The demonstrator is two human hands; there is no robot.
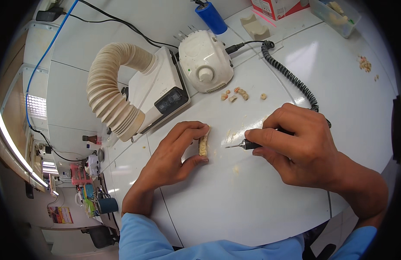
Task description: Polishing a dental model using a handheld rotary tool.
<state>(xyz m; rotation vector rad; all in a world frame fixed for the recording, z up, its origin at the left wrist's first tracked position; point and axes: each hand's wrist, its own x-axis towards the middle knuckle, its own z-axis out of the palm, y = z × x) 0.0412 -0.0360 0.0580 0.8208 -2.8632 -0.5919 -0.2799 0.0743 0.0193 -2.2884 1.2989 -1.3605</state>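
Between the thumb and fingers of my left hand (170, 151) is a narrow yellowish dental cast (203, 147) with a row of tooth shapes, held upright just above the white table. My right hand (302, 145) grips a black rotary handpiece (249, 144) like a pen. Its thin metal bur (233, 146) points left toward the cast, with a gap between them. Pale shavings (233, 135) lie scattered on the table between my hands. The rear of the handpiece is hidden behind my right hand.
A white dust extractor (163, 82) with a ribbed hose (101, 86) stands at the far left, beside a white motor control unit (205, 60). A coiled black cord (291, 71) runs behind my right hand. Small tooth pieces (241, 93) lie beyond; a plastic tub (334, 19) stands far right.
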